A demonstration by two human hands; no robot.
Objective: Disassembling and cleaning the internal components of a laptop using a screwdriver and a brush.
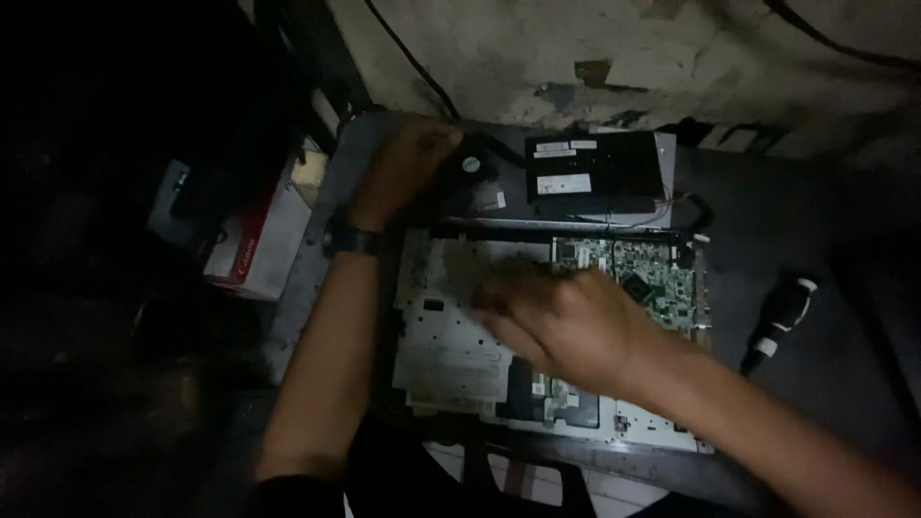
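Surface (815,221): a dark grey top that carries everything, dimly lit, running from the left edge near the wall to the right side of the view.
Wall (672,58): pale and stained, with patches of flaked paint, behind the far edge of the surface; dark cables hang across it.
Opened laptop chassis (451,345): lies flat in the middle of the surface with its inner side up; a whitish metal plate covers its left part.
Circuit board (652,273): green, set in the far right part of the chassis, just beside the whitish plate.
Black panel (590,173): a flat rectangular part with pale labels, lying beyond the chassis near the wall.
Box (254,254): white with red print, off the left edge of the surface in the dark.
Left hand (403,173): stretched to the far left corner, wrist wearing a dark watch band; its fingers curl over the small fan, seemingly gripping it, though the dim light hides the exact hold.
Right hand (576,326): blurred by motion, low over the middle of the chassis, fingers pointing left across the whitish plate; whether it is clenched, loose or holding something I cannot tell.
Screwdriver (779,321): black handle with white bands, lying alone on the surface right of the chassis, well apart from both hands.
Small fan (470,163): black and round-bladed, at the far left corner between the left hand and the black panel.
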